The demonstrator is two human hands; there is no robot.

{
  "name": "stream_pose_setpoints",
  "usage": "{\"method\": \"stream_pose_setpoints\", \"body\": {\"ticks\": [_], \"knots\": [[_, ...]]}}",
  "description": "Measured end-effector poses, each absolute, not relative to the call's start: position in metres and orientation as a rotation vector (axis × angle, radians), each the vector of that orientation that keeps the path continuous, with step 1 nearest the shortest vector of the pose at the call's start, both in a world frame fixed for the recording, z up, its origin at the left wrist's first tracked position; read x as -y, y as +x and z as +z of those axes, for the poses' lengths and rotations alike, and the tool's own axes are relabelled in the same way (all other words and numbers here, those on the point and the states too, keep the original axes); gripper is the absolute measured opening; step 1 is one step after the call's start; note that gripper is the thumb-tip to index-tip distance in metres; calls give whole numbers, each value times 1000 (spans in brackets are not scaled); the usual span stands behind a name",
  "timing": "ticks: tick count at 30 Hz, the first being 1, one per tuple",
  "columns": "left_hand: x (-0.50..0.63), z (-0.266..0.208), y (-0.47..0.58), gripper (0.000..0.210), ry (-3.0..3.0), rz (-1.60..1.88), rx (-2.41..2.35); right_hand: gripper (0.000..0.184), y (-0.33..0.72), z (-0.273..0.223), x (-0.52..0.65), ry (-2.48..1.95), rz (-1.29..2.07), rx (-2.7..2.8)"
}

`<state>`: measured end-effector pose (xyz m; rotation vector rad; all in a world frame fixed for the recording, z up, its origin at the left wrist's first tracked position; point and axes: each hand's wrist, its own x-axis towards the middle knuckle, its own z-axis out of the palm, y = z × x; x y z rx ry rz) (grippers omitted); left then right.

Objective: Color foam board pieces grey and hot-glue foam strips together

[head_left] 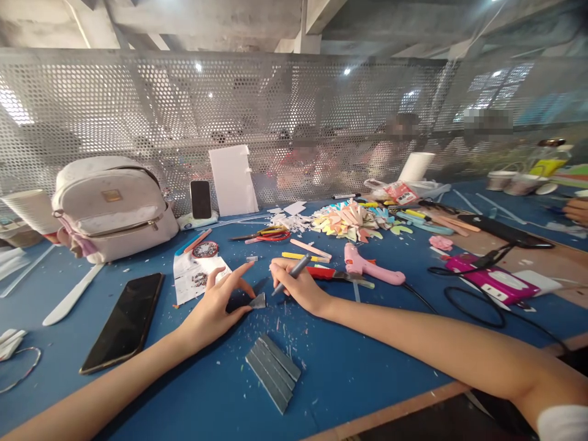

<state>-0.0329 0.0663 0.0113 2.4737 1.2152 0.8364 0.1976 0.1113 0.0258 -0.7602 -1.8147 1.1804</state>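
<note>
My left hand [215,309] has its thumb and index finger pinched at the edge of a small grey piece [260,301] lying on the blue table, while its other fingers are raised and spread. In my right hand [301,291] is a grey pen [297,269], tilted with its tip down just right of that piece. Nearer me lies a grey sheet scored into strips [274,372], with tiny scraps strewn around it. Beyond the right hand are a red-handled cutter [324,274] and a pink glue gun [372,267].
A black phone [123,323] lies left of my left arm, with a white backpack [113,208] behind it. Scissors [264,234] and a heap of coloured paper pieces [351,219] lie farther back. A magenta power box [491,278] with black cables sits right. Another person's hand [576,211] shows far right.
</note>
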Motion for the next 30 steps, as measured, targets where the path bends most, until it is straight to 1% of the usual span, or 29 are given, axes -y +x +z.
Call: {"method": "stream_pose_setpoints", "body": {"ticks": [4,9,11,16,18,22,25,27,30], "knots": [[-67,10,-31,53,2474,846,-1230,55,197,26,-111,-760,1191,1818],[-65,11,-31,51,2498,894,-1329,54,198,27,-111,-754,1206,1849],[-63,12,-31,55,2505,911,-1410,53,198,27,-111,-754,1208,1857],[-61,11,-24,81,2515,849,-1528,52,196,24,-113,-754,1201,1857],[-62,12,-20,82,2515,818,-1529,52,195,24,-113,-749,1199,1858],[-63,14,-16,75,2496,795,-1520,51,194,25,-113,-738,1206,1870],[-63,15,-18,74,2463,799,-1498,49,195,27,-112,-730,1223,1882],[-62,15,-20,76,2436,796,-1457,47,196,28,-112,-721,1241,1895],[-61,17,-23,84,2392,762,-1367,44,196,28,-112,-702,1281,1937]]}}
